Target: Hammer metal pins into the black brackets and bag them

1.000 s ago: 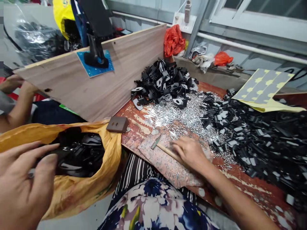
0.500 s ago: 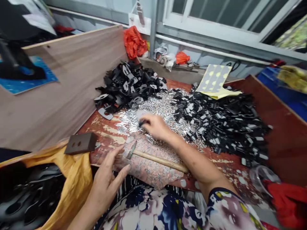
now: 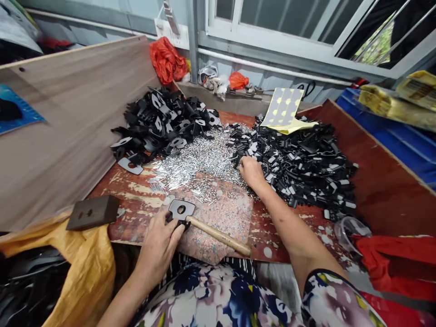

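- Black piece [image 3: 182, 210] with a grey face: the left hand [image 3: 161, 236] grips it, beside a wooden handle [image 3: 220, 235].
- Right hand [image 3: 251, 171], fingers curled, is at the small black parts [image 3: 306, 159]; can't tell if it holds one.
- Silver pins [image 3: 204, 156] lie left of that.
- Red, chipped desk [image 3: 272, 227] under both hands.
- Window [image 3: 272, 38] past them.

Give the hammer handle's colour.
The handle is light brown, best seen in the head view.

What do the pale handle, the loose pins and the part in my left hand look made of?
Handle: probably wood, smooth, going by its tan, mottled surface. Pins: likely metal, bright, from their silvery glint. Part in your left hand: perhaps plastic, its gray face flat and matte, but rubber's possible.
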Available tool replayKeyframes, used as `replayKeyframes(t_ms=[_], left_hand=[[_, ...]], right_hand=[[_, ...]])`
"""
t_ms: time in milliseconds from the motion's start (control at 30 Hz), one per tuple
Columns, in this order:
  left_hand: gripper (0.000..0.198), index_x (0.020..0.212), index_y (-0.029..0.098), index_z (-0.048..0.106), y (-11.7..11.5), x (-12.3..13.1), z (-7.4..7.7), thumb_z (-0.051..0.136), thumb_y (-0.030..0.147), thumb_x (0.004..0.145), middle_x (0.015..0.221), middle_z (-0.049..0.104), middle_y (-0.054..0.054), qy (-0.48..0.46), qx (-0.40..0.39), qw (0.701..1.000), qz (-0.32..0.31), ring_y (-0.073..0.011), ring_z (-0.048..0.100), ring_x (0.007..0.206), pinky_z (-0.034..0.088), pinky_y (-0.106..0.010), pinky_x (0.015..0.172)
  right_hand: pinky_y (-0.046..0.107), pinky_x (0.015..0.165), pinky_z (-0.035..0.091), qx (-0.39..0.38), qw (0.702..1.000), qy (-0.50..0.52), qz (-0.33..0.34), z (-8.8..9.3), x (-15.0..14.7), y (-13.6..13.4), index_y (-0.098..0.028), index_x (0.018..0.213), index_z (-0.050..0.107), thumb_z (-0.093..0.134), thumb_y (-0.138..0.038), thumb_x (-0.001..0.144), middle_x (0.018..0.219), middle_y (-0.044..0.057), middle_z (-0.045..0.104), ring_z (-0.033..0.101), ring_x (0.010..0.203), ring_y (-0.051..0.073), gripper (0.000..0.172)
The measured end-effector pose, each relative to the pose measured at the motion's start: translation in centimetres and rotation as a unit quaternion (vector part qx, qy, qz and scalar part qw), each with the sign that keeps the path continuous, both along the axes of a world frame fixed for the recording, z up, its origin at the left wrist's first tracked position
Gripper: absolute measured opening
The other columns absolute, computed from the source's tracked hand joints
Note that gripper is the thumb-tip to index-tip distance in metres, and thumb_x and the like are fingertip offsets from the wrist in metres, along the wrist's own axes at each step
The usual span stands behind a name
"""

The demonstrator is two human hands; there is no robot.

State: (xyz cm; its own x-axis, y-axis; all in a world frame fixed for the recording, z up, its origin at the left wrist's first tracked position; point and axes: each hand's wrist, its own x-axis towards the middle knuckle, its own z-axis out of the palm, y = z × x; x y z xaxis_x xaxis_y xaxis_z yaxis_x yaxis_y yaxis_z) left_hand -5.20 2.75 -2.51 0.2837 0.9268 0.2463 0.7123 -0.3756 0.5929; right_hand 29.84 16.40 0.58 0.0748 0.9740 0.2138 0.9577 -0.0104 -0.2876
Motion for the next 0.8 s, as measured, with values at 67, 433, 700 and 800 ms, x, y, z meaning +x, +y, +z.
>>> replayKeyframes(t_ms=[67, 433, 700, 800], left_hand=[[0.034, 0.084, 0.022, 0.074, 0.3, -0.8, 0.3, 0.054, 0.046, 0.096, 0.122, 0.061, -0.012, -0.069, -0.033, 0.997, 0.032, -0.0317, 0.058, 0.121, 0.048, -0.047, 0.105], [0.035, 0.077, 0.017, 0.079, -0.5, 2.5, 2.7, 0.088, 0.049, 0.068, 0.121, 0.057, -0.007, -0.446, -0.398, 0.797, 0.084, -0.0106, 0.058, 0.069, 0.055, -0.025, 0.059], [0.034, 0.082, 0.017, 0.076, -0.4, 5.2, 2.6, 0.083, 0.05, 0.077, 0.102, 0.056, -0.004, -0.494, -0.42, 0.762, 0.005, -0.0082, 0.058, 0.061, 0.039, -0.016, 0.043], [0.032, 0.084, 0.017, 0.077, -0.3, 5.7, 2.9, 0.083, 0.048, 0.078, 0.101, 0.058, -0.005, -0.525, -0.412, 0.745, -0.013, -0.0099, 0.059, 0.064, 0.04, -0.016, 0.043]], right_hand=[[0.036, 0.088, 0.047, 0.013, 1.0, -0.015, -0.003, -1.0, 0.1, 0.2, -0.012, 0.112, 0.068, 0.063, -0.014, 0.086, 0.109, 0.015, 0.07, 0.06, 0.1, 0.025, 0.027], [0.054, 0.116, 0.037, 0.206, 0.973, -0.017, 0.1, 0.3, -2.8, -5.9, -0.025, 0.103, 0.077, 0.051, -0.016, 0.096, 0.097, 0.004, 0.075, 0.064, 0.098, 0.023, 0.029], [0.056, 0.115, 0.041, 0.131, 0.93, 0.275, 0.207, 1.0, -9.8, -11.6, -0.031, 0.098, 0.078, 0.061, -0.018, 0.092, 0.09, -0.003, 0.078, 0.071, 0.083, 0.017, 0.022], [0.058, 0.119, 0.034, 0.149, 0.923, 0.278, 0.22, 1.2, -11.6, -13.5, -0.03, 0.101, 0.077, 0.059, -0.014, 0.092, 0.085, -0.004, 0.077, 0.071, 0.082, 0.016, 0.026]])
